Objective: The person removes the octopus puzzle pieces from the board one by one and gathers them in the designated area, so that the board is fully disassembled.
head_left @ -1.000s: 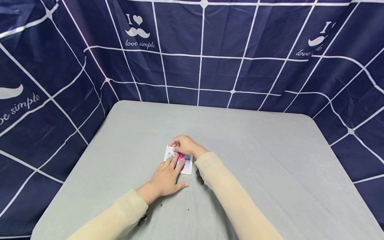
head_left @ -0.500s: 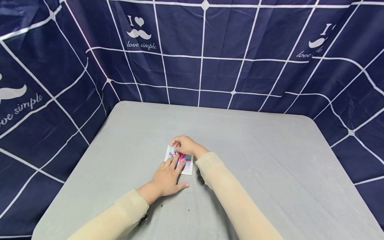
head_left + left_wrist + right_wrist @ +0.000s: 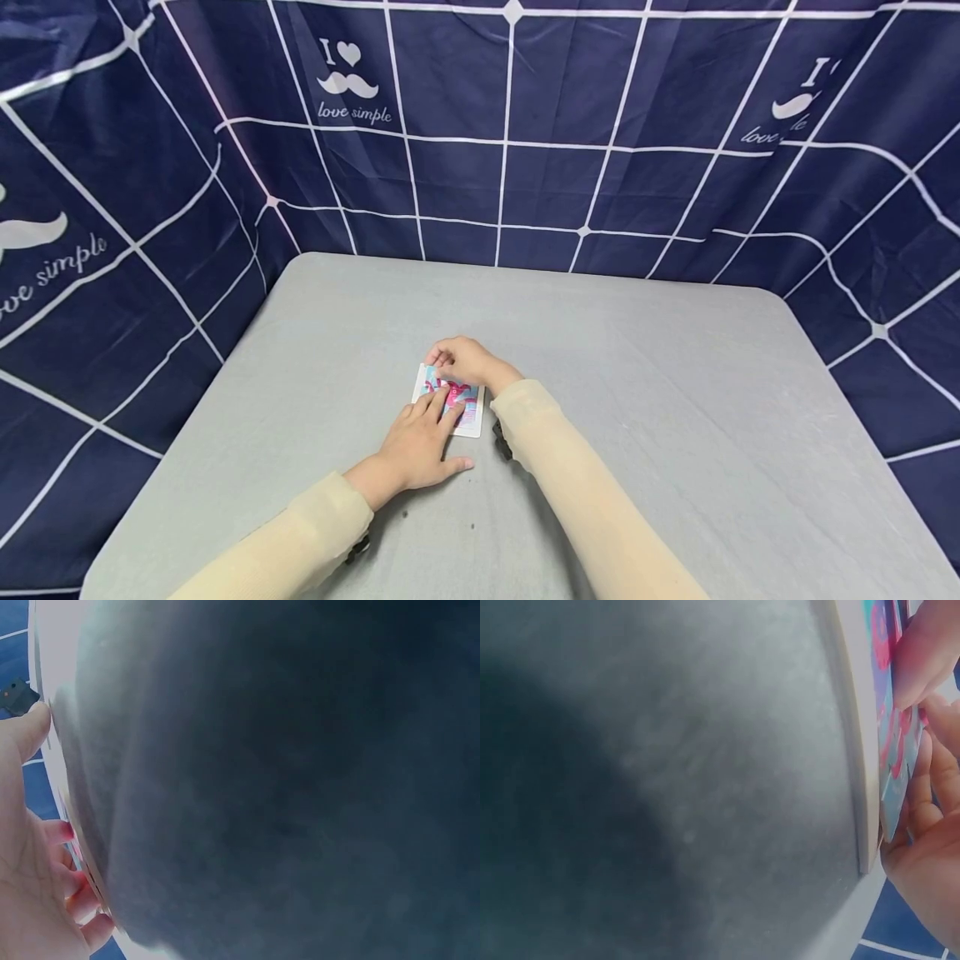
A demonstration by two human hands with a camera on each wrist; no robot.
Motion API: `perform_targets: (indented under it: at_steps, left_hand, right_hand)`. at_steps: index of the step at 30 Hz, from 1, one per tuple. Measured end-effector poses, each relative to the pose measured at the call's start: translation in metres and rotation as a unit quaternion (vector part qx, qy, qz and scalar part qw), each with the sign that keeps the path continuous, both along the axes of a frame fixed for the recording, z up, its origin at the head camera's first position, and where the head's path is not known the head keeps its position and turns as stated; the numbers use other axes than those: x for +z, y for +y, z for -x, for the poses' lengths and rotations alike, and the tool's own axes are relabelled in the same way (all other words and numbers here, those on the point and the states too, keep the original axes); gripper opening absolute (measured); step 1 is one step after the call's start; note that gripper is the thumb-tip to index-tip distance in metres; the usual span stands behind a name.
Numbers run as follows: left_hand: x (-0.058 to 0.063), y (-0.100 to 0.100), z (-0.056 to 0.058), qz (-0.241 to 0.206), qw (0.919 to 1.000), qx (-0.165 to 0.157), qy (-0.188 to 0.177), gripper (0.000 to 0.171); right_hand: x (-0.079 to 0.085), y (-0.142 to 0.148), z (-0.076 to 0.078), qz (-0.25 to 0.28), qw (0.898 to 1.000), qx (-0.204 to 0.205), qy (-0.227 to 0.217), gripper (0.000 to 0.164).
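Note:
A small picture puzzle (image 3: 470,421) with a white border and a pink-and-blue print lies flat near the middle of the table. My left hand (image 3: 416,450) rests its spread, fairly straight fingers on the near-left part, thumb out on the tabletop. Over the far edge bends my right hand (image 3: 468,364), thumb and curled fingers at the far-left corner. The right wrist view shows a pale raised frame (image 3: 864,780) and a bluish puzzle piece (image 3: 895,796) tilted up from it, which the right hand appears to pinch. Both hands hide much of the print.
The grey table (image 3: 637,375) stretches around the puzzle on all sides. Dark blue cloth (image 3: 555,183) with white grid lines hangs behind it and along both sides. A dark wrist device (image 3: 501,442) shows under the right sleeve.
Blue print now shows at the puzzle's far-left corner, where it looked whiter one second ago. Both hands have stayed nearly in place; the view has shifted slightly.

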State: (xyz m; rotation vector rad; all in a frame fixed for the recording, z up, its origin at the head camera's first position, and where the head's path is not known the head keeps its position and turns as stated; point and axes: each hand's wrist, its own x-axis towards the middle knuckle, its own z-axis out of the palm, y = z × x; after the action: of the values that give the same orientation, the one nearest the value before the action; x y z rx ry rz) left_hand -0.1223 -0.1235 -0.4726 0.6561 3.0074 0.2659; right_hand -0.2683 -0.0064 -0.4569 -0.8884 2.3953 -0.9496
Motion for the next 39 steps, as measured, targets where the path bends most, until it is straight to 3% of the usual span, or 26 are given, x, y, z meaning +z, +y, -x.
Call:
perform_targets:
  at_steps: [12,31,39]
  left_hand:
    - [-0.0031,0.0004,0.0013,0.002,0.9999,0.007,-0.009,0.086]
    - [-0.0014,-0.0012,0.0029,0.003,0.9998,0.009,-0.019,0.090]
    - [0.0000,0.0000,0.0034,-0.002,0.9997,0.008,-0.023,0.089]
  right_hand:
    - [-0.0060,0.0026,0.0041,0.035,0.998,-0.012,-0.052,0.012]
    - [-0.0055,0.0024,0.0068,0.030,0.998,-0.009,-0.046,0.011]
    - [-0.0040,0.0020,0.0053,0.039,0.997,-0.029,-0.052,0.011]
